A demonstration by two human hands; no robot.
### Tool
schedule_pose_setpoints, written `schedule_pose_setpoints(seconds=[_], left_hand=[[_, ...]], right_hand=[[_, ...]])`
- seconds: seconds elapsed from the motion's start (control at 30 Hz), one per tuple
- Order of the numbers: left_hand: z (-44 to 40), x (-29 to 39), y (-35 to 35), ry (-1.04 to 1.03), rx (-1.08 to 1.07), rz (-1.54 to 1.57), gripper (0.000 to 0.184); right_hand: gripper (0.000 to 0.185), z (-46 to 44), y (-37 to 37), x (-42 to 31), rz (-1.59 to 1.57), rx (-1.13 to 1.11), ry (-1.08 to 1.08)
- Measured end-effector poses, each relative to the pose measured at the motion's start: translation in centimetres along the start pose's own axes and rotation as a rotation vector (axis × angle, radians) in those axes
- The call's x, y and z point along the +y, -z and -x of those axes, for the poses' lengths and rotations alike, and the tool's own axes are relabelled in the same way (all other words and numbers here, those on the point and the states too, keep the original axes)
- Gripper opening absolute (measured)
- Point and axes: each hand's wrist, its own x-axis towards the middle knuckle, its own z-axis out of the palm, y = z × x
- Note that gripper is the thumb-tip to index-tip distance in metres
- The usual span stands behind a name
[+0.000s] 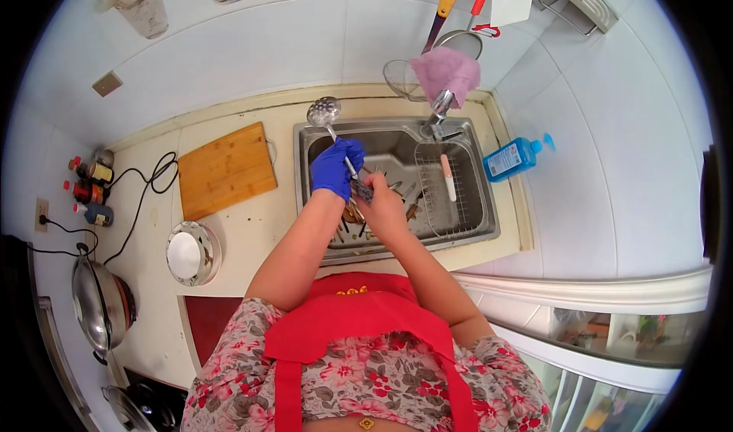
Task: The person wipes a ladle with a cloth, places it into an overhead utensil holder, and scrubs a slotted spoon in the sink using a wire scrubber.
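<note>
My left hand (333, 169), in a blue rubber glove, is closed around the handle of a slotted metal ladle (324, 111), whose perforated bowl points up and away over the sink's back left edge. Against the lower end of that handle, my bare right hand (383, 204) presses a dark grey steel wool scrubber (363, 191). Both hands are over the left part of the steel sink (489, 217). Below them several utensils (353, 212) lie jumbled in the basin, partly hidden by my hands and forearms.
A wire basket (433, 212) with a peeler-like white and pink tool (448, 178) sits at the sink's right. A pink cloth (449, 73) drapes the faucet (437, 116). Around are a blue soap bottle (510, 159), cutting board (227, 170), stacked bowls (191, 255) and pot (99, 302).
</note>
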Motion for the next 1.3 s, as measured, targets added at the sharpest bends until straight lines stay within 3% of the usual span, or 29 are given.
schedule_pose_setpoints(seconds=[0.1, 0.17, 0.2, 0.27, 0.4, 0.47, 0.6, 0.7, 0.77, 0.83, 0.9, 0.97, 1.1, 1.13, 1.2, 1.23, 1.3], left_hand=[[-0.1, 0.7, 0.0, -0.004, 0.017, 0.096, 0.015], [-0.5, 1.2, -0.1, -0.014, 0.013, 0.189, 0.015], [-0.7, 1.5, -0.2, -0.012, 0.014, 0.189, 0.015], [-1.4, 1.9, -0.1, 0.008, 0.075, 0.21, 0.015], [-2.4, 1.4, 0.6, 0.011, 0.135, 0.254, 0.016], [-2.3, 0.8, 0.7, 0.03, 0.18, 0.284, 0.018], [-1.4, 0.6, 1.2, 0.095, 0.071, 0.225, 0.02], [0.3, 0.6, 0.8, 0.193, -0.075, 0.017, 0.022], [1.1, 0.3, 1.0, 0.238, -0.121, -0.193, 0.025], [1.6, -0.1, 1.1, 0.23, -0.128, -0.281, 0.026], [2.5, -0.5, 0.7, 0.184, -0.081, -0.475, 0.022], [3.1, -0.9, 0.6, 0.171, -0.097, -0.518, 0.023], [4.9, -1.6, -0.5, 0.149, -0.058, -0.622, 0.02], [5.1, -2.0, -0.5, 0.149, -0.057, -0.624, 0.02], [5.3, -3.0, 0.1, -0.002, -0.185, -0.803, 0.02], [5.4, -3.3, 0.3, -0.002, -0.185, -0.804, 0.02], [5.3, -3.6, 0.9, -0.225, -0.197, -0.971, 0.022]], right_hand=[[0.033, 0.8, 0.7, 1.2, -0.091, -0.033, -0.019], [0.033, 1.1, 1.5, 1.9, -0.595, -0.213, -0.245], [0.033, 1.2, 1.7, 2.4, -0.595, -0.212, -0.247], [0.033, 1.2, 1.9, 2.9, -1.337, -0.136, -0.564], [0.029, 1.5, 2.0, 2.2, -1.568, -0.055, -0.569], [0.029, 1.9, 0.7, 2.1, -1.058, -0.105, -0.26], [0.029, 1.9, -1.0, 3.6, -0.867, -0.105, -0.457], [0.031, 1.2, 0.3, 3.2, -0.947, -0.134, -0.59], [0.031, 0.3, 0.6, 4.2, -0.937, -0.076, -0.57], [0.031, -1.0, 0.8, 5.2, -1.029, 0.114, -0.398], [0.032, -1.7, 1.6, 5.4, -0.993, 0.147, -0.378], [0.031, -2.6, 1.2, 6.3, -0.577, 0.242, -0.208], [0.023, -3.1, 0.7, 4.0, -0.514, 0.4, -0.107], [0.02, -3.0, 1.3, 2.4, -0.352, 0.446, -0.049], [0.017, -3.1, 1.4, 1.9, -0.035, 0.492, 0.034], [0.017, -3.3, 1.6, 2.4, -0.036, 0.492, 0.034], [0.018, -3.6, 2.4, 3.4, 0.291, 0.428, 0.17]])
